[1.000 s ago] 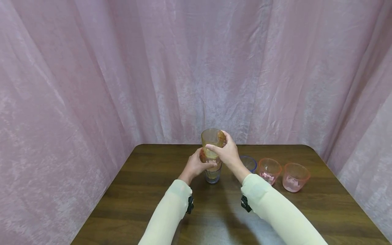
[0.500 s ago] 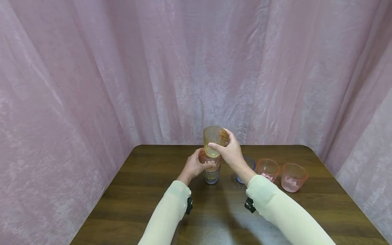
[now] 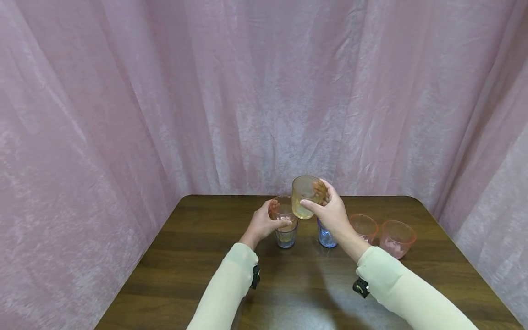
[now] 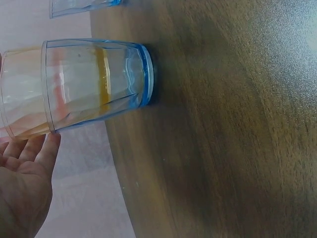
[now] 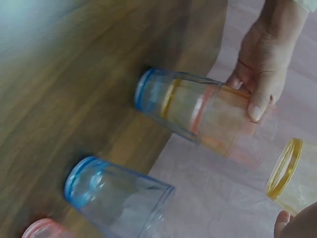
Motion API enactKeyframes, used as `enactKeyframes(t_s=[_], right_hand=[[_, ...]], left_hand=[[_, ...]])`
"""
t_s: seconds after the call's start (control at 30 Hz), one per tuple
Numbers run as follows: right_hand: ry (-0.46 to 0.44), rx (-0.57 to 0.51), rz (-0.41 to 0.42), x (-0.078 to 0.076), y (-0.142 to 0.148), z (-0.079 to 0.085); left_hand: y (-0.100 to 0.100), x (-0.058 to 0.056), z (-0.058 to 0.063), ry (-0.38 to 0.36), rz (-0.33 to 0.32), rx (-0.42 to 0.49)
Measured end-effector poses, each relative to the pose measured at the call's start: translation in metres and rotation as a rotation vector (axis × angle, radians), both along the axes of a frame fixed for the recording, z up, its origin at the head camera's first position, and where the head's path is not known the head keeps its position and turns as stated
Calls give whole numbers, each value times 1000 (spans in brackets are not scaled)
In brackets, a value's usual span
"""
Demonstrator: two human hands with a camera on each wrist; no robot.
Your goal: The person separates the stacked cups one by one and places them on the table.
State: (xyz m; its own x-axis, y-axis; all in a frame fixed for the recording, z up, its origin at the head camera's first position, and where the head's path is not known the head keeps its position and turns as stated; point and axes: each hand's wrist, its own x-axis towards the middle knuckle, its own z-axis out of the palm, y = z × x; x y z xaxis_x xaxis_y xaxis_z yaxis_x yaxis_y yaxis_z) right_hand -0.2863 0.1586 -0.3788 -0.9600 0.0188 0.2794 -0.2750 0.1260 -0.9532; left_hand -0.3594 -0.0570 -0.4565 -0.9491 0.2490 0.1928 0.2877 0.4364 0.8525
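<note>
My left hand [image 3: 263,224] grips the upper part of a nested stack of clear plastic cups, thumb in front. The stack's blue cup [image 4: 126,74] is outermost and stands on the table; a yellow ring [image 4: 102,74] shows inside it, and a pink cup [image 5: 225,119] rises from its mouth. Just right of the stack's top, my right hand [image 3: 332,215] holds a yellow cup [image 3: 304,198] in the air, mouth up and slightly tilted. In the right wrist view that cup's base [image 5: 286,171] is apart from the stack's rim.
Another blue cup [image 3: 327,236] stands right of the stack, partly behind my right hand. Farther right are two pink cups [image 3: 365,223], the outer pink cup [image 3: 397,234] nearer the table's right side. The brown wooden table [image 3: 198,256] ends at a pink curtain [image 3: 231,114].
My right hand has raised the yellow cup from the stack's top and carried it to the right, with a slight tilt. The left hand keeps its grip on the stack.
</note>
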Motion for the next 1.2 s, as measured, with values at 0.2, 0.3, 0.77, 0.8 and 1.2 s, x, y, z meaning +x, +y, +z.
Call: enactKeyframes(t_s=[0.2,0.3,0.77,0.8,1.2], right_hand=[[-37,27,-10,10,18,-10],[-32,24,-11,16,24,-16],[-81,80,67,47,37,-50],[-85,95,62,49,38,-54],[-150,220,50,62,54,-87]], left_hand=[[1,-1,0,13,7,-13],[1,-1,0,11,5,-12],[0,0,0,-13,10,-9],[0,0,0,-15,9,-9],[0,0,0,-13,12,-15]])
